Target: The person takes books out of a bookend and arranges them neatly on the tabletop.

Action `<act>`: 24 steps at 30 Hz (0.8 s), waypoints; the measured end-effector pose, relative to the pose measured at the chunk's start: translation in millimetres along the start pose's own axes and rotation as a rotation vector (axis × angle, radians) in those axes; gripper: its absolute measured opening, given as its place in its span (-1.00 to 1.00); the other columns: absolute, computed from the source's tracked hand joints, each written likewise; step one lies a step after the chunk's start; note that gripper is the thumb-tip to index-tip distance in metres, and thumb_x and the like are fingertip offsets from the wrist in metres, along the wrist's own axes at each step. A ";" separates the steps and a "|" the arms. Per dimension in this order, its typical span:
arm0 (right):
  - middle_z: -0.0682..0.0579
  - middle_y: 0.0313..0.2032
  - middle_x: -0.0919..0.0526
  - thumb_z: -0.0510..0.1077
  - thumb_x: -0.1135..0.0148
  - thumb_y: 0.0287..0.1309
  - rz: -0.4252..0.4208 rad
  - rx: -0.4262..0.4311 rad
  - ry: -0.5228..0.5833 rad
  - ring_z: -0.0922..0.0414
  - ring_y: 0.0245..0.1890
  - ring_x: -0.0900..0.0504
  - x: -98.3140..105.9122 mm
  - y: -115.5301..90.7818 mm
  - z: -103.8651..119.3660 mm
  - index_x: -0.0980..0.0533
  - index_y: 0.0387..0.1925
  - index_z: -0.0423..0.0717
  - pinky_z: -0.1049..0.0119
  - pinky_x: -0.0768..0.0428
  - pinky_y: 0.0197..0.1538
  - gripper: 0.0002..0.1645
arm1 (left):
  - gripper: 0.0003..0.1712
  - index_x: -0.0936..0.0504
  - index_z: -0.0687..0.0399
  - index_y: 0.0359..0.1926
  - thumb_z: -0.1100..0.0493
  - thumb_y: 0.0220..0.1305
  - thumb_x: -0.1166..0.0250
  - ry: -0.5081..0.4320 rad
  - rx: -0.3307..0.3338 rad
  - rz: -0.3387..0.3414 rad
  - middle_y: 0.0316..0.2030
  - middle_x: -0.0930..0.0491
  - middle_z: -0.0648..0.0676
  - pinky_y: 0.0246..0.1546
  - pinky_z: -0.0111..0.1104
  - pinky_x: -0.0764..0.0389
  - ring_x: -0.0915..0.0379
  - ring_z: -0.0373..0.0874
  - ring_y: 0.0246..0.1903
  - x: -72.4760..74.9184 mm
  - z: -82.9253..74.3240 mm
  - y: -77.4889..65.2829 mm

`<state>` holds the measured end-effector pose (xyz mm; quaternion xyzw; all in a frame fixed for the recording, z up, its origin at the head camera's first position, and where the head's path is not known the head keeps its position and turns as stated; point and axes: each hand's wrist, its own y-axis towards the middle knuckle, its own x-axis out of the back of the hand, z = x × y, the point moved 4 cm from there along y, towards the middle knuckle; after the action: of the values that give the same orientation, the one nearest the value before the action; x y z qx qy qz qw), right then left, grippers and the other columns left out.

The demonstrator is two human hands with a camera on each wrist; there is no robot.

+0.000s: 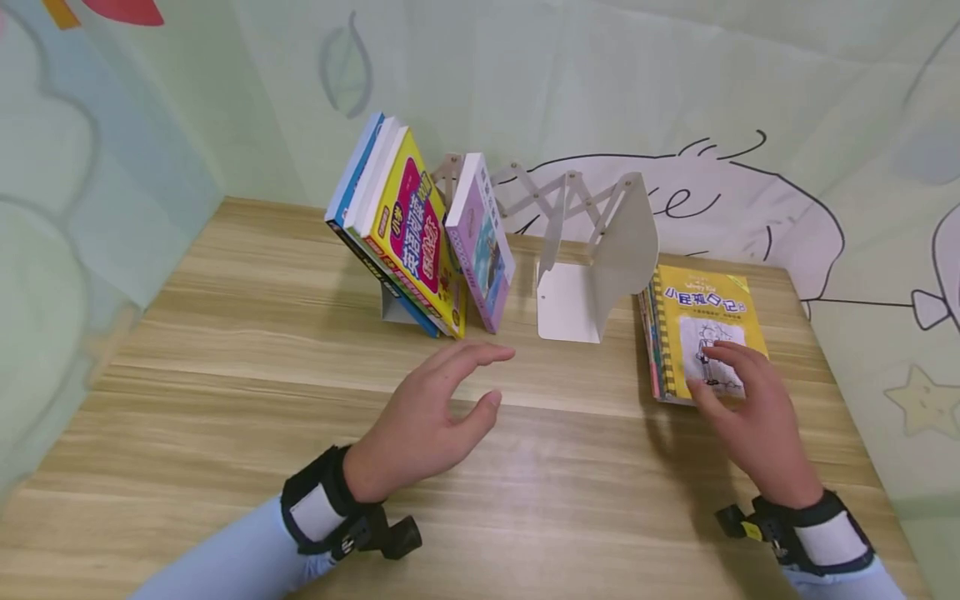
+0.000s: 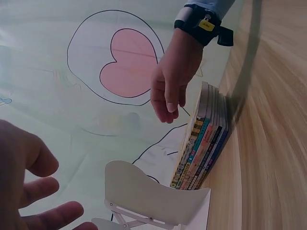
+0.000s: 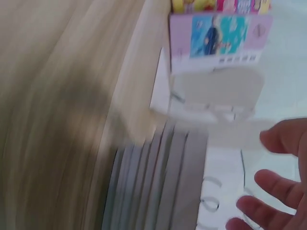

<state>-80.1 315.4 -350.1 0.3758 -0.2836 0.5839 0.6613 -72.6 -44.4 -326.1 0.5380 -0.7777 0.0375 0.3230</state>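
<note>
My left hand hovers over the middle of the table with thumb and fingers spread and nothing between them. Above the right side, my right hand hangs over a stack of thin books, its relaxed fingers overlapping the yellow top cover in the head view. From the left wrist view, a gap shows between the right hand and the stack. Several books, among them a yellow one, lean in a white expandable bookend. A purple-edged book tilts beside them.
Pale wood-grain table lies under everything. A wall covering with printed drawings rises close behind the bookend and along both sides. The bookend's white base plate faces the front, between the purple-edged book and the stack.
</note>
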 end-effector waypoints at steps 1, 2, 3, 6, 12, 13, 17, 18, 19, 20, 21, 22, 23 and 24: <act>-0.32 0.32 -0.38 -0.03 -0.30 0.31 0.019 0.018 0.018 -0.33 0.32 -0.30 -2.4 -1.2 4.9 -0.41 0.29 -0.25 -0.41 -0.26 0.30 -0.37 | -0.50 -0.49 -0.07 0.31 0.14 0.36 -0.26 0.003 0.002 0.001 0.25 -0.48 -0.14 0.30 -0.18 -0.47 -0.33 -0.27 0.31 -0.2 0.2 0.0; -0.31 0.31 -0.39 -0.02 -0.30 0.31 0.040 0.036 0.036 -0.31 0.31 -0.32 -4.9 -2.3 9.9 -0.39 0.31 -0.23 -0.40 -0.28 0.29 -0.36 | -0.49 -0.49 -0.07 0.31 0.13 0.36 -0.27 0.007 0.005 0.002 0.26 -0.47 -0.14 0.30 -0.17 -0.46 -0.33 -0.26 0.31 -0.5 0.5 0.1; -0.29 0.30 -0.40 -0.02 -0.31 0.31 0.060 0.056 0.048 -0.30 0.31 -0.33 -7.8 -3.5 14.7 -0.37 0.33 -0.20 -0.39 -0.29 0.29 -0.34 | -0.49 -0.49 -0.06 0.31 0.12 0.36 -0.27 0.010 0.008 0.004 0.26 -0.47 -0.13 0.30 -0.17 -0.46 -0.33 -0.25 0.31 -0.7 0.5 0.4; -0.25 0.31 -0.41 -0.03 -0.34 0.28 0.120 0.118 0.080 -0.25 0.32 -0.35 -16.8 -7.8 28.5 -0.34 0.35 -0.17 -0.33 -0.32 0.30 -0.30 | -0.48 -0.49 -0.04 0.31 0.09 0.35 -0.28 0.019 0.017 0.012 0.27 -0.46 -0.13 0.32 -0.14 -0.44 -0.31 -0.23 0.32 -1.8 0.7 1.5; -0.05 0.27 -0.50 -0.20 -0.42 0.17 0.150 0.304 0.114 0.01 0.23 -0.46 -33.2 -17.6 55.4 -0.38 0.35 -0.07 0.43 -0.39 0.28 -0.28 | -0.45 -0.49 -0.04 0.31 0.07 0.31 -0.32 0.049 0.010 0.015 0.26 -0.47 -0.09 0.34 -0.12 -0.41 -0.31 -0.20 0.32 -5.1 2.6 2.6; -0.02 0.26 -0.51 -0.22 -0.43 0.15 0.147 0.332 0.118 0.04 0.21 -0.47 -35.2 -19.3 59.9 -0.39 0.34 -0.04 0.53 -0.36 0.26 -0.27 | -0.44 -0.49 -0.04 0.31 0.07 0.30 -0.33 0.054 0.007 0.012 0.26 -0.47 -0.08 0.34 -0.13 -0.41 -0.32 -0.20 0.32 -5.5 3.1 2.5; 0.06 0.25 -0.52 -0.23 -0.46 0.12 0.154 0.384 0.144 0.10 0.23 -0.48 -40.6 -24.8 76.0 -0.40 0.35 0.05 0.49 -0.35 0.32 -0.24 | -0.44 -0.49 -0.05 0.30 0.09 0.29 -0.35 0.066 -0.004 0.004 0.27 -0.47 -0.08 0.34 -0.14 -0.41 -0.32 -0.20 0.32 -6.8 4.4 1.8; 0.08 0.25 -0.52 -0.21 -0.46 0.12 0.161 0.386 0.146 0.11 0.23 -0.48 -41.9 -25.9 79.4 -0.39 0.35 0.08 0.46 -0.36 0.33 -0.24 | -0.44 -0.49 -0.04 0.30 0.10 0.28 -0.35 0.066 -0.005 0.003 0.26 -0.46 -0.08 0.34 -0.14 -0.41 -0.32 -0.21 0.32 -6.9 4.5 1.6; 0.10 0.25 -0.52 -0.18 -0.47 0.12 0.169 0.386 0.150 0.12 0.24 -0.48 -43.3 -26.6 82.3 -0.39 0.35 0.09 0.42 -0.38 0.33 -0.23 | -0.44 -0.50 -0.04 0.30 0.11 0.28 -0.36 0.065 -0.005 0.002 0.26 -0.47 -0.08 0.34 -0.14 -0.41 -0.32 -0.21 0.32 -7.1 4.8 1.5; 0.11 0.25 -0.52 -0.17 -0.47 0.12 0.176 0.392 0.155 0.12 0.24 -0.49 -44.8 -27.2 84.8 -0.39 0.35 0.10 0.39 -0.38 0.33 -0.24 | -0.44 -0.50 -0.04 0.30 0.11 0.28 -0.36 0.063 -0.005 0.002 0.26 -0.47 -0.09 0.34 -0.14 -0.41 -0.31 -0.21 0.32 -7.3 5.0 1.5; 0.11 0.25 -0.52 -0.17 -0.47 0.12 0.181 0.402 0.156 0.12 0.24 -0.49 -46.6 -27.6 86.8 -0.39 0.35 0.09 0.38 -0.37 0.35 -0.24 | -0.44 -0.50 -0.04 0.30 0.11 0.28 -0.36 0.062 -0.004 0.002 0.26 -0.47 -0.09 0.34 -0.14 -0.41 -0.31 -0.21 0.32 -7.4 5.2 1.4; 0.11 0.24 -0.53 -0.16 -0.47 0.12 0.185 0.412 0.156 0.12 0.23 -0.49 -48.5 -28.0 88.2 -0.40 0.35 0.08 0.37 -0.38 0.35 -0.24 | -0.44 -0.50 -0.04 0.29 0.11 0.28 -0.36 0.061 -0.002 0.002 0.26 -0.47 -0.09 0.34 -0.14 -0.41 -0.31 -0.22 0.32 -7.4 5.4 1.4; 0.11 0.24 -0.53 -0.17 -0.48 0.11 0.187 0.421 0.161 0.12 0.23 -0.50 -50.3 -28.1 89.5 -0.40 0.34 0.06 0.37 -0.38 0.35 -0.24 | -0.44 -0.50 -0.05 0.29 0.10 0.28 -0.36 0.061 0.000 0.003 0.26 -0.47 -0.10 0.34 -0.14 -0.42 -0.31 -0.22 0.32 -7.6 5.9 1.4; 0.10 0.23 -0.53 -0.17 -0.48 0.11 0.188 0.432 0.164 0.11 0.22 -0.50 -52.3 -28.3 90.4 -0.41 0.33 0.05 0.39 -0.41 0.31 -0.25 | -0.45 -0.50 -0.05 0.29 0.09 0.29 -0.35 0.060 0.002 0.004 0.25 -0.47 -0.10 0.34 -0.15 -0.42 -0.31 -0.22 0.31 -7.8 6.3 1.4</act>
<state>-54.7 210.3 -347.1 0.4318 -0.1315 0.7184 0.5293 -75.1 -40.0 -334.9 0.5353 -0.7687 0.0549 0.3458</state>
